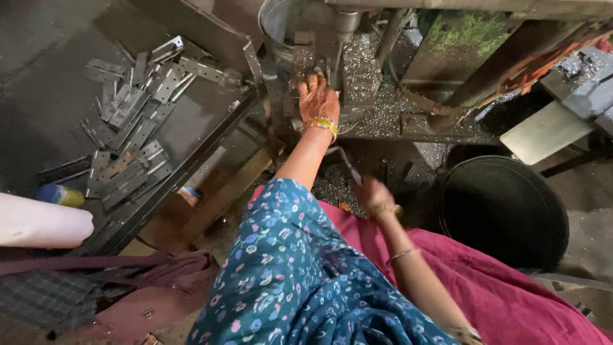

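A person seated at a drill-press type machine, seen from above. The left hand [318,97], wearing a ring and yellow beaded bangles, reaches forward with the arm nearly straight, palm down, fingers curled over a small flat metal piece [305,64] on the machine's bed, just beside the grey vertical spindle [345,29]; it appears to press the piece rather than lift it. The right hand [375,197] sits lower and nearer the body, closed around a thin metal lever handle [345,163], wrist bent, elbow tucked. Silver metal shavings [383,115] cover the bed around the left hand. To the left, a dark steel tray [211,137] holds a loose pile of flat perforated metal strips [131,131]. A round black bucket [504,211] stands to the right. Judged from this, the work goes best with fingertips kept clear of the spindle and the piece held flat and steady.
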`<state>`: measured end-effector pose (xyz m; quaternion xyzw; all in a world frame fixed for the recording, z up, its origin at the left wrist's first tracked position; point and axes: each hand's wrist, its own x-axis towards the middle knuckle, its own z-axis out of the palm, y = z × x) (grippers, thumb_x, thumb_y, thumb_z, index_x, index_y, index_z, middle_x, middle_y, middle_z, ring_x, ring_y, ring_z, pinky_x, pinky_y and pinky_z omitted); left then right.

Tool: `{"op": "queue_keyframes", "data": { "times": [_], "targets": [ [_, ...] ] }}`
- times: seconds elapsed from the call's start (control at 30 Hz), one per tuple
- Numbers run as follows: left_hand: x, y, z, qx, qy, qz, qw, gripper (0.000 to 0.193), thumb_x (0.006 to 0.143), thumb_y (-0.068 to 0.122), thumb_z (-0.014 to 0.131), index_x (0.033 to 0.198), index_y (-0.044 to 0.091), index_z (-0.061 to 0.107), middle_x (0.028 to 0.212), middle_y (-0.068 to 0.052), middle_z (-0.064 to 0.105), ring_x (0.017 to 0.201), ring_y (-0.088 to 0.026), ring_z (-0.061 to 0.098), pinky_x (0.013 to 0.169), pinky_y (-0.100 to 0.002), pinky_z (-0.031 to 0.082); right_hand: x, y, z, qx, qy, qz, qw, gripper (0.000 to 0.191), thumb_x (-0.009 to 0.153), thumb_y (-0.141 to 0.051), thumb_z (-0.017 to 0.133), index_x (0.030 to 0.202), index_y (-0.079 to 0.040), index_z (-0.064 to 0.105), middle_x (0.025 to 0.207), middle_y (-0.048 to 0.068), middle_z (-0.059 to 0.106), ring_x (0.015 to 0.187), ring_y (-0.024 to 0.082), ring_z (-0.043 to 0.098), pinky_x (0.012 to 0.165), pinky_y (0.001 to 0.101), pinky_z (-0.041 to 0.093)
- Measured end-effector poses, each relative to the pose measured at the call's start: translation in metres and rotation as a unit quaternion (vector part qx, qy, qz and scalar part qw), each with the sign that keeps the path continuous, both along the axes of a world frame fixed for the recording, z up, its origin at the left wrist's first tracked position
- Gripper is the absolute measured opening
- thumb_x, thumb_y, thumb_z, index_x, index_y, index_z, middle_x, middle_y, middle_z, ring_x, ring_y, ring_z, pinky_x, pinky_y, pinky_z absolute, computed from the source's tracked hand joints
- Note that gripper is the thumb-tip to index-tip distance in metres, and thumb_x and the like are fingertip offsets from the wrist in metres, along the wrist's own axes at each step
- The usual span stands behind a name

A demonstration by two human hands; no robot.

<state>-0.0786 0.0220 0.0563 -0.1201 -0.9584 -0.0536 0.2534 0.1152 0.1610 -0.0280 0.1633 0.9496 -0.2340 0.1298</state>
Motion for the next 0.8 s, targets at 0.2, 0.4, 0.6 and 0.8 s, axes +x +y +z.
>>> {"op": "queue_keyframes", "data": {
  "times": [0.2, 0.4, 0.6, 0.8],
  "targets": [
    [-0.012, -0.005, 0.012, -0.014, -0.095, -0.016, 0.995, 0.03, 0.093, 0.017, 0.054, 0.106, 0.011, 0.08, 0.135, -0.007, 0.065, 0.14, -0.029, 0.044, 0.113, -0.052, 0.031, 0.003, -0.004, 0.002, 0.001, 0.045, 0.003, 0.999, 0.053, 0.096, -0.057, 0.057, 0.104, -0.005, 0.067, 0.102, 0.023, 0.073, 0.099, 0.045, 0.069, 0.082, 0.0552, 0.055],
    [-0.022, 0.005, 0.015, -0.001, -0.004, 0.001, 1.0, 0.028, 0.092, 0.018, 0.056, 0.105, 0.008, 0.079, 0.132, -0.009, 0.067, 0.133, -0.029, 0.049, 0.112, -0.05, 0.033, -0.006, 0.006, 0.012, 0.089, 0.055, 0.024, 0.994, 0.05, 0.096, -0.058, 0.058, 0.099, -0.008, 0.067, 0.097, 0.023, 0.074, 0.094, 0.043, 0.072, 0.081, 0.0536, 0.057],
    [-0.011, -0.003, 0.001, 0.031, -0.006, 0.013, 0.999, 0.035, 0.093, 0.021, 0.055, 0.121, 0.01, 0.074, 0.146, -0.005, 0.056, 0.136, -0.03, 0.046, 0.109, -0.051, 0.034, 0.017, -0.007, -0.007, -0.015, 0.046, -0.011, 0.999, 0.044, 0.094, -0.052, 0.061, 0.103, -0.009, 0.064, 0.098, 0.026, 0.073, 0.094, 0.047, 0.068, 0.079, 0.0593, 0.053],
    [-0.019, -0.003, 0.012, 0.02, -0.052, 0.022, 0.998, 0.032, 0.088, 0.021, 0.055, 0.111, 0.016, 0.077, 0.153, -0.01, 0.049, 0.138, -0.03, 0.044, 0.109, -0.051, 0.032, -0.009, 0.005, 0.024, 0.101, 0.031, 0.051, 0.993, 0.045, 0.097, -0.051, 0.059, 0.102, -0.007, 0.067, 0.1, 0.023, 0.075, 0.096, 0.042, 0.074, 0.081, 0.0529, 0.06]
  ]
}}
